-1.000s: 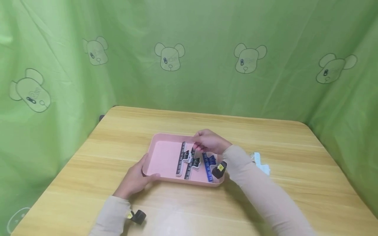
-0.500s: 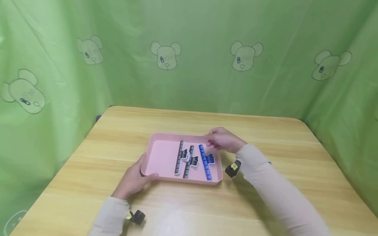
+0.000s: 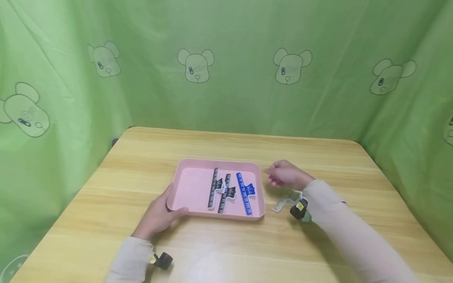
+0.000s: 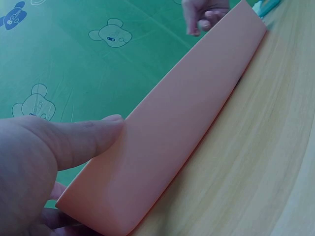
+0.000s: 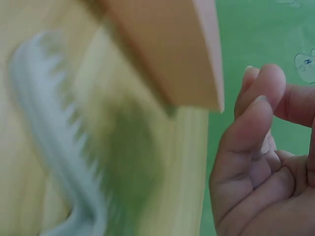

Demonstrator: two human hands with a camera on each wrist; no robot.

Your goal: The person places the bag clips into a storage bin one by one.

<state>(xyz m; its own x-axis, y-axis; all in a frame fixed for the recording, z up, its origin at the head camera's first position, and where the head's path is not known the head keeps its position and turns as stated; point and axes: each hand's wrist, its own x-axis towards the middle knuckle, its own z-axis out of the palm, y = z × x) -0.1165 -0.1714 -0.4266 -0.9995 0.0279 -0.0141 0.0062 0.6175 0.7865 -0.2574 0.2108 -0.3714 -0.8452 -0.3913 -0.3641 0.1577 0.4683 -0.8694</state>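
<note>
A pink tray (image 3: 192,188) holds two black piano-key music clips, the left one (image 3: 213,192) and the middle one (image 3: 224,198), plus a blue music clip (image 3: 244,192) at its right. My left hand (image 3: 157,214) grips the tray's near-left corner, thumb over the rim and fingers beneath. Just past the tray's right side, my right hand (image 3: 288,175) is raised with curled fingers and thumb and fingertip together, nothing between them. A pale clip (image 3: 280,203) lies on the table below it, blurred in the right wrist view; my right wrist partly covers it.
A greenish piece (image 3: 306,216) shows beside the right wrist's black camera (image 3: 299,210). The wooden table (image 3: 212,251) has a green curtain (image 3: 240,102) with bear faces behind and at both sides.
My right hand has moved off from over the tray's far edge to its right side, leaving the blue clip in full view. The left hand stays on the tray.
</note>
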